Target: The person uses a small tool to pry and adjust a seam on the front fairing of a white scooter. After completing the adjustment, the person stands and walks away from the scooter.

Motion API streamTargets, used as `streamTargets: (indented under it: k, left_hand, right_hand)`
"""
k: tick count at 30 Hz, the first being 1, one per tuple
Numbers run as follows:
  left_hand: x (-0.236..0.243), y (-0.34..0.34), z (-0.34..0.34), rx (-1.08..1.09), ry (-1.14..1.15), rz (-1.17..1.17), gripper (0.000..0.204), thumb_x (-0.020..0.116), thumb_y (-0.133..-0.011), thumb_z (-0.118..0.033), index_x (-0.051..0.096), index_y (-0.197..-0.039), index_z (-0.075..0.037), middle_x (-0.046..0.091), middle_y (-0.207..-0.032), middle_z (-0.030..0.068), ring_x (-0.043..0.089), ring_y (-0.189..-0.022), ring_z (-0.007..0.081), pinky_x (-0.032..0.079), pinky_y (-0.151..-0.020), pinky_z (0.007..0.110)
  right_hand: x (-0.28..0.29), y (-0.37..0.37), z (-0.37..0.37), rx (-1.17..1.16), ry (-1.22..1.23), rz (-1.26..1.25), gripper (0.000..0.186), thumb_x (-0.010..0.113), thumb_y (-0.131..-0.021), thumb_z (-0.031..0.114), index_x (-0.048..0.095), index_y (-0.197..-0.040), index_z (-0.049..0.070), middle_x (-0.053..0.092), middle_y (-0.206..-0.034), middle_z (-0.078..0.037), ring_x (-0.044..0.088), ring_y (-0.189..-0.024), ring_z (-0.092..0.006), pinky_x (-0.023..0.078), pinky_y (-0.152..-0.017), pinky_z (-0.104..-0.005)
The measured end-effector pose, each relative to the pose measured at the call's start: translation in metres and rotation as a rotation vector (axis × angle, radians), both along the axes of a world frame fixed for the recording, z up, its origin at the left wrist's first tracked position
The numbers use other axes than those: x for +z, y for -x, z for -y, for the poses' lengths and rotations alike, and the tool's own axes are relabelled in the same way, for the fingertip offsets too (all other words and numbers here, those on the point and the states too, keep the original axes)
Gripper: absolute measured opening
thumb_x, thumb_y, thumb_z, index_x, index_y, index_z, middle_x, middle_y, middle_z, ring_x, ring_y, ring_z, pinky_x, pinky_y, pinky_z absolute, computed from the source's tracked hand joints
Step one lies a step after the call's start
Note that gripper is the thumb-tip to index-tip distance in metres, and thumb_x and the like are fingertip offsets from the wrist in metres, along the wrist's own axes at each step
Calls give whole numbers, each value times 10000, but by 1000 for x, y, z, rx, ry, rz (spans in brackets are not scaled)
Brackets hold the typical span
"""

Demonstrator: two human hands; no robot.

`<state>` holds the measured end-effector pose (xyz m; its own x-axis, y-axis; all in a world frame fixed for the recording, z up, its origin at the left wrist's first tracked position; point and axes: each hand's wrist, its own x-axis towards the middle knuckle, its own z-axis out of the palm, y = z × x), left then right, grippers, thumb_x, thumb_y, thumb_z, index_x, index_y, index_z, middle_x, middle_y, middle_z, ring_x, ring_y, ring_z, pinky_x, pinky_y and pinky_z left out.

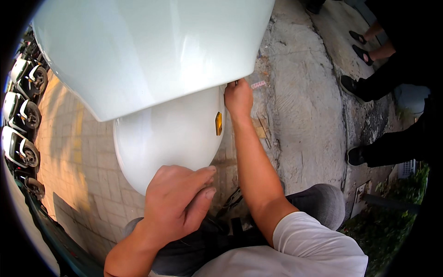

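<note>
A large glossy white body panel (157,51), apparently of a scooter or similar vehicle, fills the top middle. Below it is a rounded white fender (157,138) with an orange reflector (218,123) on its right side. My right hand (239,99) is closed at the panel's lower right corner, fingers curled at the edge. A small dark bit shows by its fingertips; what they grip is hidden. My left hand (177,201) hovers over the fender's near end. Its thumb and forefinger are apart with nothing visible between them; the other fingers are tucked out of sight.
Several parked white motorbikes (20,111) line the far left on brick paving (97,157). Rough concrete (304,101) runs along the right, where people in dark trousers and shoes (353,87) stand. A pink-and-white strip (258,84) lies beside my right hand. Plants (383,231) grow at lower right.
</note>
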<state>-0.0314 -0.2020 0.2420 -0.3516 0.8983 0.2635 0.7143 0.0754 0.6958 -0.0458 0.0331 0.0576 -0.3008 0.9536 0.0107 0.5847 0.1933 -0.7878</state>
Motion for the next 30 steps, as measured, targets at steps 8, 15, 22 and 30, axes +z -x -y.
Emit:
streamTargets:
  k: [8,15,22,30]
  left_hand:
    - [-1,2,-2,-2,33,21,268,625,-782,-2,630,-1050,11,688,-823,91,622,-715,226,470,-683,311]
    - [0,2,-6,-4,42,25,264,612,-779,15,624,-1043,28,679,-811,102,622,-710,224,477,-661,302]
    - [1,3,-9,-11,22,20,275,608,-776,22,622,-1050,24,677,-816,103,619,-711,226,479,-665,303]
    - [-1,2,-2,-1,-16,22,266,623,-784,-1,624,-1050,13,673,-807,85,608,-700,226,460,-665,313]
  right_hand:
    - [-8,3,-15,41,775,-581,243,506,-954,297,639,-957,93,494,-569,-26,445,-467,-196,342,-423,-332]
    - [-29,-22,-64,433,1751,-983,163,501,-967,297,522,-930,140,263,-568,76,221,-461,-56,170,-395,-212]
    - [-10,-9,-28,174,1025,-734,181,541,-917,183,598,-1006,36,508,-611,-42,477,-486,-196,343,-421,-316]
    - [-8,3,-6,46,32,-166,245,513,-923,239,659,-979,50,655,-868,-215,615,-840,-406,473,-720,-455]
